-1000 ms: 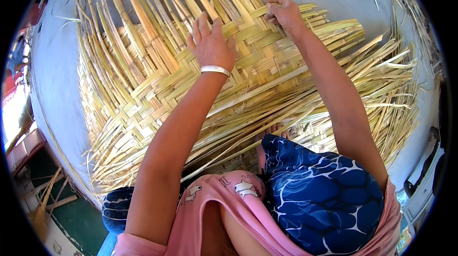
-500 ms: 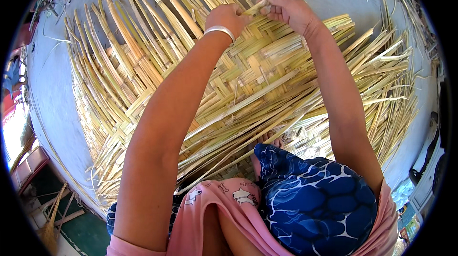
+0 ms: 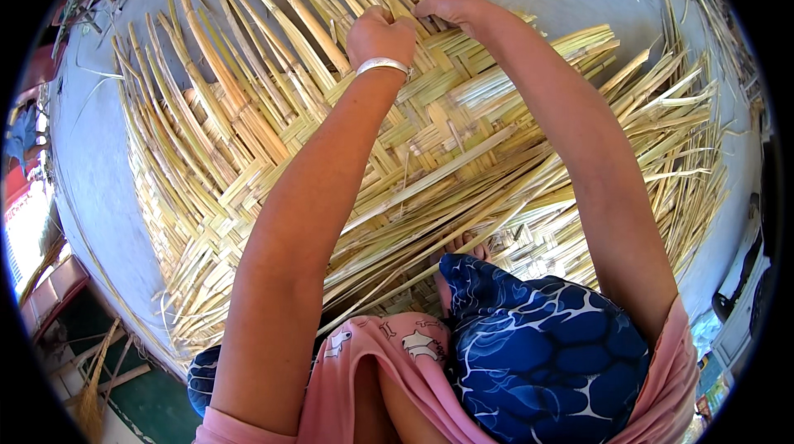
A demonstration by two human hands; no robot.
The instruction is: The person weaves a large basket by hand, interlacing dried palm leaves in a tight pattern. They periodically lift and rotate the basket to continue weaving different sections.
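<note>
A partly woven mat [image 3: 434, 109] of flat yellow-green reed strips spreads out below my arms. At its far edge, long loose strips [image 3: 227, 101] stick out past the weave. My left hand [image 3: 380, 37], with a pale bangle on its wrist, is closed on a reed strip there; the fingers face away and partly hide it. Just to its right, my right hand [image 3: 453, 4] pinches a reed strip at the same edge, its fingertips bent down over the strip ends. A small gap separates the two hands.
A bundle of long loose strips [image 3: 447, 196] crosses the mat near my knees, fanning out to the right. My bare foot [image 3: 467, 245] rests on the weave. Grey floor [image 3: 95, 146] surrounds the mat. A straw broom [image 3: 91, 394] is at lower left.
My right hand has come left and slightly down from the strip end it held up, closer to my left hand. My left hand has shifted slightly left.
</note>
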